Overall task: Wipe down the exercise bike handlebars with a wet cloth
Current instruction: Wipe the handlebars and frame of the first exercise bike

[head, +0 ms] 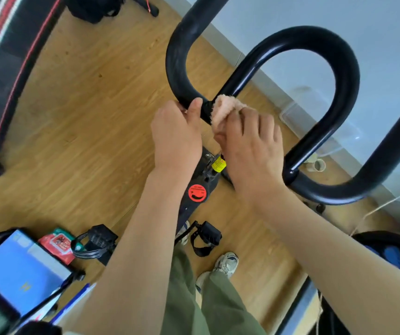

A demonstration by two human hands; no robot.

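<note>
The black looped handlebars [344,76] of the exercise bike fill the upper middle and right of the head view. My left hand [176,134] is wrapped around the left bar just below its curve, thumb over the top. Right beside it, my right hand [249,146] presses a fluffy pale pink cloth [223,107] against the same bar. The cloth is bunched under my fingers and partly hidden by them. The two hands almost touch.
Below the hands runs the bike frame with a round red sticker [197,193] and two black pedals [207,234]. A tablet [17,272] with a blue screen stands at bottom left beside a red packet [57,243]. A clear plastic container [315,117] sits by the white wall.
</note>
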